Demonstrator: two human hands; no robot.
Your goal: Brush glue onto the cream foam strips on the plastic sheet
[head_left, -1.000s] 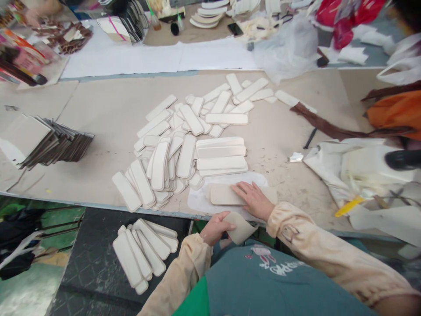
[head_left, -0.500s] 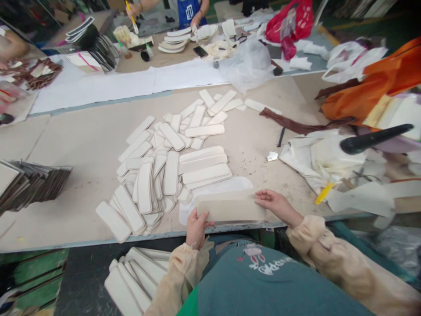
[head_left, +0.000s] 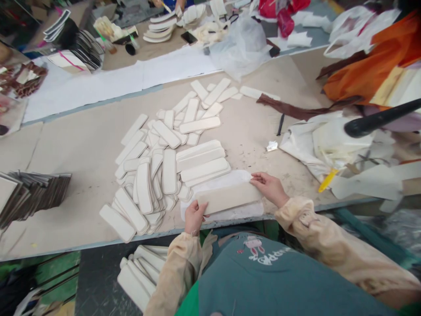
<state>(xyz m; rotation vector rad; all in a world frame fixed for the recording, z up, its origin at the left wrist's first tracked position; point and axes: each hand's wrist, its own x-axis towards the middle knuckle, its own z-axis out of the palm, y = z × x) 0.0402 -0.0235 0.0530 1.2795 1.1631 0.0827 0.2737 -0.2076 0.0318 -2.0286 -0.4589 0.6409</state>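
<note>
A long beige strip (head_left: 230, 198) is stretched between my two hands over a white sheet (head_left: 213, 215) at the table's front edge. My left hand (head_left: 195, 215) pinches its left end, thumb on top. My right hand (head_left: 268, 188) closes on its upper right corner. Just beyond the strip lie flat cream pieces (head_left: 205, 170) with rounded corners, stacked in overlapping layers. To the left and farther back spreads a loose heap of the same kind of pieces (head_left: 143, 184).
More long pale pieces (head_left: 138, 278) rest below the table at my left. A stack of dark-edged panels (head_left: 36, 193) stands at the left. On the right lie a yellow-handled tool (head_left: 328, 180), a black pen-like object (head_left: 280, 124) and a brown strip (head_left: 296, 109). A co-worker's hand (head_left: 179, 5) shows across the table.
Both hands keep hold of the beige strip. Its right end has swung up and away from me, so it lies more slanted over the white sheet. The camera view has shifted slightly.
</note>
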